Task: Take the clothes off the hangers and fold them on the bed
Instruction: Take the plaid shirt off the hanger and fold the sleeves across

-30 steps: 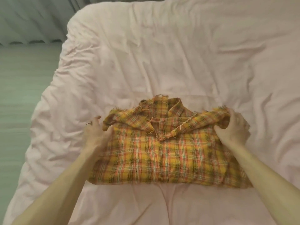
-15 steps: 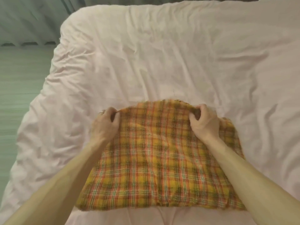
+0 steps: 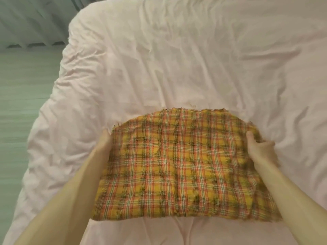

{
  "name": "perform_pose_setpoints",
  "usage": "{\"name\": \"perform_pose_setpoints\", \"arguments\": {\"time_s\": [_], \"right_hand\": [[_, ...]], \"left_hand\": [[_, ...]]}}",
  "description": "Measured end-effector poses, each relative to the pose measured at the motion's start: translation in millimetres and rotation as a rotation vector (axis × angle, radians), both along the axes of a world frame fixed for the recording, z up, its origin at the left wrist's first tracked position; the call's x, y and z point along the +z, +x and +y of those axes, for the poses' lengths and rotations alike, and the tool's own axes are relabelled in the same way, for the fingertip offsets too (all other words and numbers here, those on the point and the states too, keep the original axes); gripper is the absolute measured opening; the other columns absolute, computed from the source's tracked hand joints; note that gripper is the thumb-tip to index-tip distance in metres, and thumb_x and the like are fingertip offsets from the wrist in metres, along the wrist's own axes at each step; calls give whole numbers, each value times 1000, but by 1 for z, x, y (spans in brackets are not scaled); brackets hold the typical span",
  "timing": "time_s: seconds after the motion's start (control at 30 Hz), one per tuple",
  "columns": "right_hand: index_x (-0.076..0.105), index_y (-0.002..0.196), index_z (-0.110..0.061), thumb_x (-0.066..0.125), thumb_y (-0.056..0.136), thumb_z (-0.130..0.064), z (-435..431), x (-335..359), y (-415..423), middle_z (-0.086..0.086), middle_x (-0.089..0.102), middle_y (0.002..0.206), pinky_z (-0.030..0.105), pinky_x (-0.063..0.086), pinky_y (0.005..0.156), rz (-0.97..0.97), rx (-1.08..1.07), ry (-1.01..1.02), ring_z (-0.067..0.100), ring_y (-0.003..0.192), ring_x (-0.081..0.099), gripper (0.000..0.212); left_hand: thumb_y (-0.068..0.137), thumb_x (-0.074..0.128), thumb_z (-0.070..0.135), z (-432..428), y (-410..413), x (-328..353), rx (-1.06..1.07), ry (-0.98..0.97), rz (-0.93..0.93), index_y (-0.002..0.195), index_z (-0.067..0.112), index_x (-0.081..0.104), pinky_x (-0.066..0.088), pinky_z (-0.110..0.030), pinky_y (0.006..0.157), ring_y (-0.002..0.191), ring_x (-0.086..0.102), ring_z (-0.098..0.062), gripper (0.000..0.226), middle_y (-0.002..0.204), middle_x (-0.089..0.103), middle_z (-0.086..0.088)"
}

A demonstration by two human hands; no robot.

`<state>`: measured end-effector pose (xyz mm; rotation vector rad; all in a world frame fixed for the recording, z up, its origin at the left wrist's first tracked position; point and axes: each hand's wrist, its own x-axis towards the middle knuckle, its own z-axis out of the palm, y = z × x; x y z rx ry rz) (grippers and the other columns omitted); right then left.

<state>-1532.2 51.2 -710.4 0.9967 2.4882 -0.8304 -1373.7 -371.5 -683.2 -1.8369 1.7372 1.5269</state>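
The right grip (image 3: 260, 149) is clenched on the right edge of the plaid garment (image 3: 177, 165): the thumb lies on top of the cloth, the other fingers curl round a bunched bit of the edge, and the fabric puckers where it is pinched. The left grip (image 3: 105, 144) sits against the garment's left edge near its far corner. Only the side of that hand shows, with the fingers hidden by the cloth, so I cannot tell whether it is grasping the fabric or merely lies against it. Both bare forearms run in from the near corners of the view, the left one (image 3: 67, 195) beside the cloth and the right one (image 3: 290, 200) crossing its near right corner.

The garment is yellow with orange, green and white checks. It lies folded into a broad, roughly rectangular pad, flat on the bed between the two hands. Its far edge is frayed, with loose threads sticking out, and its near edge is straight.

Under it is the pale pink bed cover (image 3: 177, 59), creased all over, which fills most of the view. To the left of the bed is a greenish floor (image 3: 21, 103), and a grey-green curtain (image 3: 35, 18) hangs in the far left corner.
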Motion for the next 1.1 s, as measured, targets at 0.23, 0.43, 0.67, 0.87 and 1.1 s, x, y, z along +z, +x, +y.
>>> {"name": "perform_pose_setpoints", "arguments": {"time_s": [0.23, 0.43, 0.67, 0.87, 1.1], "right_hand": [[67, 114, -23, 63, 84, -43, -14, 18, -6, -2, 69, 104, 41, 53, 91, 211, -8, -279, 26, 100, 65, 37], [57, 122, -16, 51, 100, -27, -30, 43, -1, -1, 60, 103, 31, 40, 82, 473, 132, -168, 22, 94, 54, 26], [34, 146, -11, 56, 91, -55, -30, 17, 5, 15, 46, 147, 56, 34, 109, 99, 292, 124, 38, 135, 39, 73], [36, 149, -19, 42, 90, -67, -43, 14, 84, 11, 28, 161, 59, 24, 115, 399, 706, 198, 32, 148, 22, 76], [26, 157, -31, 34, 91, -79, -53, -3, 199, 3, 9, 168, 57, 7, 121, 456, 1332, 151, 21, 155, 6, 82]], "left_hand": [[96, 64, 39, -6, -10, 28, 89, 145, 405, 105, 19, 69, 56, -36, 67, 77, 71, -18, 23, 94, 73, -3], [95, 68, 32, -13, 13, 27, 241, -177, 526, 98, 26, 68, 56, -42, 94, 104, 69, -25, 7, 106, 72, -1], [97, 44, 49, -10, 17, -9, -123, -519, -106, 147, 10, 38, 34, -49, 112, 133, 42, -40, 63, 144, 47, -23], [96, 40, 63, 101, 30, 7, -858, -864, 67, 157, 37, 12, -1, -48, 123, 154, 1, -21, 72, 168, 2, 1], [85, 45, 80, 163, 140, -39, -1591, -945, 202, 161, 30, 10, -1, -55, 120, 155, 6, -23, 97, 168, 0, 5]]}}
